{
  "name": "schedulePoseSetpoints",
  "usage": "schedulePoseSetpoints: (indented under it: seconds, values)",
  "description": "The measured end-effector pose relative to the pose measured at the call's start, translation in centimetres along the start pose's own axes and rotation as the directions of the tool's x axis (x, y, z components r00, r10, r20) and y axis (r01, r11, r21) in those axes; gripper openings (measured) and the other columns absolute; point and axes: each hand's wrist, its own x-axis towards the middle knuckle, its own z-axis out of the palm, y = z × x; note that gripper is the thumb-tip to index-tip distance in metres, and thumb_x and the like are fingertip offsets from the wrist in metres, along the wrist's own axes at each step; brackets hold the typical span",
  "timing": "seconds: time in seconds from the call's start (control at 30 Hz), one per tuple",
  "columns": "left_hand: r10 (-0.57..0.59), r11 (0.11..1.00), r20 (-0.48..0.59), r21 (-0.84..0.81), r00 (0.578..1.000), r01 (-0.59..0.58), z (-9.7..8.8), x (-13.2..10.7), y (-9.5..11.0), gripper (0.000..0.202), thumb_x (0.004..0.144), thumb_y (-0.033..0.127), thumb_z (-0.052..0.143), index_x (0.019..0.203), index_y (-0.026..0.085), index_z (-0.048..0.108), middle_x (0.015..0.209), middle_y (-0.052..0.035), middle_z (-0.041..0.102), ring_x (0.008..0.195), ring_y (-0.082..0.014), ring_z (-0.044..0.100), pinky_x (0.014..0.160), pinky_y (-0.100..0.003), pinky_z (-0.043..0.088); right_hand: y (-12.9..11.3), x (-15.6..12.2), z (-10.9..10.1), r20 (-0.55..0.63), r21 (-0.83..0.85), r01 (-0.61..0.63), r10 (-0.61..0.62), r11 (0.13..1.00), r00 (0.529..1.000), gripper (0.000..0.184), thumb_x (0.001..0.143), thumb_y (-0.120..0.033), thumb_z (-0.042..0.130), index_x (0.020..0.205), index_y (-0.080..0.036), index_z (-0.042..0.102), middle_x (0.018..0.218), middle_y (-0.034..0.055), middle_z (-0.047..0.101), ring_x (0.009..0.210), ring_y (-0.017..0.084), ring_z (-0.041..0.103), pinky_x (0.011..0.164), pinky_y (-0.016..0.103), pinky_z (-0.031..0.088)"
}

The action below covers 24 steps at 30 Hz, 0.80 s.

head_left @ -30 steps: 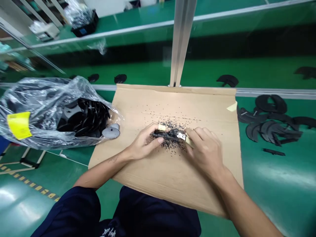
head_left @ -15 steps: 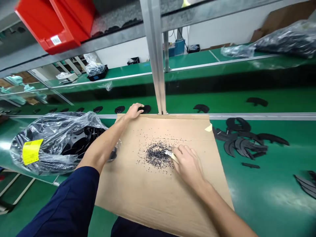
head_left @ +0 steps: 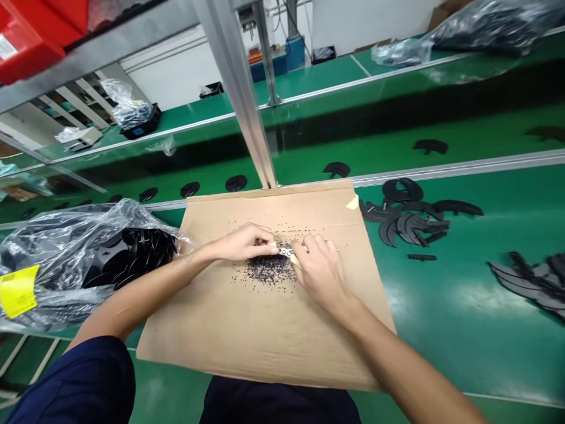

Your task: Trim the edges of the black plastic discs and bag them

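My right hand [head_left: 321,268] is closed around small cutting pliers [head_left: 286,252] with a silvery head and pale handles. Their head points left, at the fingertips of my left hand [head_left: 247,242]. That hand is in a pinch, its thumb and fingers pressed together by the jaws; whatever lies between them is too small or hidden to name. Both hands are over a brown cardboard sheet [head_left: 256,330]. Just below them, a heap of tiny black bits [head_left: 269,272] is scattered across the cardboard.
Left of the cardboard lies a clear plastic bag [head_left: 57,235] of black parts with a yellow label. Curved black pieces [head_left: 415,227] are piled on the green bench at right. Black discs [head_left: 236,183] line the strip behind, near a metal post [head_left: 238,88].
My left hand has left the black disc at the cardboard's far edge and come to the pliers' tip. The view has swung right; my right hand still grips the pliers.
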Motion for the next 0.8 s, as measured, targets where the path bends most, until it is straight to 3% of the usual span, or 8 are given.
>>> schedulePoseSetpoints:
  seconds: [0.07, 0.13, 0.23, 0.33, 0.43, 0.53, 0.67, 0.8]
  values:
    - [-0.011, 1.0, 0.134, -0.015, 0.991, 0.013, -2.1, 0.6, -0.5, 0.036, 0.098, 0.043, 0.054, 0.081, 0.014, 0.068, 0.076, -0.002, 0.067, 0.069, -0.0116, 0.058, 0.067, -0.022, 0.046, -0.1, -0.1, -0.2, 0.009, -0.004, -0.019, 0.019, 1.0, 1.0, 0.01, 0.092, -0.012, 0.058, 0.097, -0.018, 0.063, 0.09, 0.0084, 0.06, 0.087, 0.025, 0.045, 0.073, 0.036, 0.026]
    - [-0.015, 0.998, 0.179, 0.058, 0.984, 0.004, -4.2, 2.3, -0.8, 0.031, 0.098, 0.039, 0.054, 0.088, 0.015, 0.07, 0.078, -0.0018, 0.069, 0.069, -0.0116, 0.06, 0.067, -0.021, 0.045, -0.2, -0.2, -0.4, 0.03, 0.0, -0.031, 0.031, 1.0, 0.999, 0.008, 0.091, -0.012, 0.059, 0.097, -0.018, 0.062, 0.091, 0.0085, 0.06, 0.089, 0.025, 0.046, 0.073, 0.036, 0.027]
    - [-0.015, 0.965, -0.055, 0.261, 0.998, 0.029, -5.6, 7.1, -0.4, 0.03, 0.097, 0.034, 0.051, 0.081, 0.015, 0.068, 0.071, -0.0007, 0.067, 0.064, -0.0115, 0.058, 0.067, -0.023, 0.043, -0.4, -0.4, -0.7, 0.076, 0.009, -0.031, 0.03, 0.999, 0.997, 0.007, 0.091, -0.014, 0.061, 0.096, -0.019, 0.059, 0.094, 0.0086, 0.06, 0.09, 0.026, 0.047, 0.074, 0.036, 0.028]
    - [-0.069, 0.938, -0.341, 0.297, 0.937, 0.177, -4.6, 13.8, 0.1, 0.025, 0.093, 0.031, 0.058, 0.075, 0.016, 0.067, 0.074, -0.0023, 0.069, 0.071, -0.0154, 0.061, 0.074, -0.026, 0.044, -0.7, -0.6, -0.8, 0.116, 0.038, 0.015, -0.019, 0.999, 0.993, 0.008, 0.09, -0.017, 0.062, 0.096, -0.019, 0.057, 0.096, 0.0081, 0.06, 0.091, 0.025, 0.048, 0.075, 0.037, 0.03]
    - [-0.142, 0.936, -0.433, 0.235, 0.89, 0.264, -3.0, 20.2, -0.1, 0.011, 0.089, 0.025, 0.063, 0.086, 0.017, 0.069, 0.089, -0.0056, 0.073, 0.086, -0.0203, 0.066, 0.081, -0.029, 0.047, -0.7, -0.9, -1.0, 0.138, 0.061, 0.056, -0.064, 0.997, 0.988, 0.01, 0.09, -0.022, 0.064, 0.096, -0.019, 0.056, 0.098, 0.0078, 0.059, 0.091, 0.025, 0.048, 0.077, 0.037, 0.033]
    - [-0.239, 0.924, -0.49, 0.151, 0.838, 0.351, -1.9, 24.3, -0.8, 0.006, 0.084, 0.02, 0.068, 0.089, 0.017, 0.068, 0.092, -0.009, 0.074, 0.093, -0.0241, 0.068, 0.086, -0.033, 0.05, -0.7, -1.2, -1.2, 0.145, 0.068, 0.094, -0.104, 0.993, 0.984, 0.019, 0.086, -0.026, 0.068, 0.098, -0.018, 0.055, 0.1, 0.0082, 0.058, 0.092, 0.025, 0.047, 0.078, 0.037, 0.035]
    - [-0.316, 0.916, -0.547, 0.038, 0.775, 0.4, -1.9, 25.6, -1.4, 0.012, 0.075, 0.006, 0.066, 0.081, 0.017, 0.066, 0.09, -0.0092, 0.074, 0.097, -0.0248, 0.07, 0.092, -0.034, 0.052, -0.7, -1.3, -1.0, 0.101, 0.082, 0.173, -0.181, 0.981, 0.978, 0.022, 0.088, -0.025, 0.065, 0.106, -0.017, 0.056, 0.1, 0.0081, 0.057, 0.089, 0.025, 0.046, 0.076, 0.037, 0.037]
    - [-0.311, 0.94, -0.577, -0.067, 0.755, 0.336, -3.8, 22.4, -1.0, 0.011, 0.079, 0.007, 0.058, 0.078, 0.015, 0.066, 0.082, -0.0054, 0.072, 0.083, -0.0197, 0.072, 0.088, -0.031, 0.055, -0.6, -1.0, -0.4, -0.044, 0.108, 0.179, -0.176, 0.978, 0.983, 0.008, 0.093, -0.018, 0.056, 0.1, -0.016, 0.06, 0.092, 0.0072, 0.057, 0.084, 0.024, 0.045, 0.075, 0.036, 0.038]
